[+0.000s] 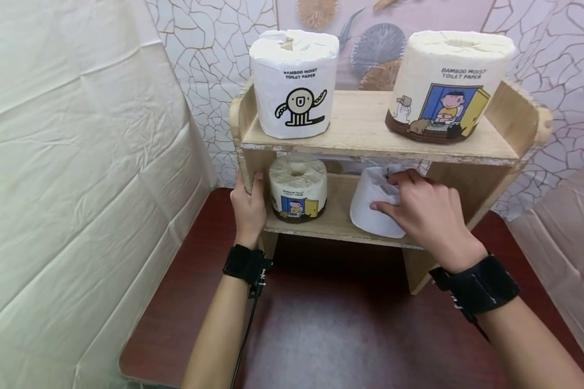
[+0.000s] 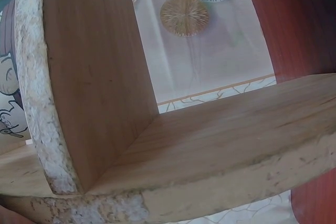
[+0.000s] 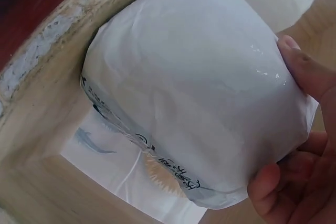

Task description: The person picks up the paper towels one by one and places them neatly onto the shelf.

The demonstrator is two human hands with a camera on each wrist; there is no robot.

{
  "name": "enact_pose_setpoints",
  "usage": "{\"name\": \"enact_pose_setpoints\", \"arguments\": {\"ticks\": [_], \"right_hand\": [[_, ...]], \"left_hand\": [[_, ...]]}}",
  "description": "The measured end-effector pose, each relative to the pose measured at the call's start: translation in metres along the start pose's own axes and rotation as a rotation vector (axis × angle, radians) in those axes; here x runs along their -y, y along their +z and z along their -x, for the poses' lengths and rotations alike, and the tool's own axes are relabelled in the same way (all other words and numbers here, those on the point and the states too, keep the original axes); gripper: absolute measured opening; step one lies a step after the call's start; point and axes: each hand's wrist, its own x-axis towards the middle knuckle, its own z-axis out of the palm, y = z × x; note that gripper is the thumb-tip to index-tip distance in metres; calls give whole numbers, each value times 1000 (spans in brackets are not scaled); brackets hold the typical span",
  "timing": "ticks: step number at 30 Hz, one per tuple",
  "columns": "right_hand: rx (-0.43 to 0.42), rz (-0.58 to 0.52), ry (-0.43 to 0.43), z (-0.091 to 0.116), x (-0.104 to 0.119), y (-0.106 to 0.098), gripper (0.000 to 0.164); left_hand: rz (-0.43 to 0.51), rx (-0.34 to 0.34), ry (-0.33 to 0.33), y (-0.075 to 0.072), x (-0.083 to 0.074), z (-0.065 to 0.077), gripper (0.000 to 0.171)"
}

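Observation:
On the lower board of the wooden shelf (image 1: 360,116), my right hand (image 1: 430,213) grips a white toilet paper roll (image 1: 372,210) by its upper part. The right wrist view shows that roll (image 3: 189,87) tilted against the board's edge, its wrapper plain on this side with dark lettering along one edge, the thumb and fingertips on it. My left hand (image 1: 250,208) holds the shelf's left side panel, thumb on the inner face. Just right of that thumb stands a toilet paper roll with a cartoon picture (image 1: 298,186).
Up on the top board stand a white roll with a black line figure (image 1: 294,86) and a larger cartoon roll (image 1: 450,86). The shelf rests on a dark red table (image 1: 297,324). Pale cloth (image 1: 78,162) hangs at the left, patterned wall covering (image 1: 214,65) behind.

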Motion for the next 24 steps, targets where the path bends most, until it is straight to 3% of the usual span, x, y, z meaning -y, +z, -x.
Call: {"name": "enact_pose_setpoints", "arguments": {"ticks": [4, 9, 12, 20, 24], "right_hand": [[0, 23, -20, -2, 3, 4, 58], [-71, 77, -126, -1, 5, 9, 61], [-73, 65, -141, -1, 2, 7, 67], [-36, -79, -32, 14, -22, -3, 87], [68, -128, 35, 21, -29, 0, 87]], "left_hand": [[-4, -8, -11, -1, 0, 0, 39], [-4, -11, -5, 0, -1, 1, 38], [0, -17, 4, 0, -2, 0, 37], [-16, -3, 13, 1, -1, -1, 39], [-21, 1, 10, -1, -1, 0, 38]]}}
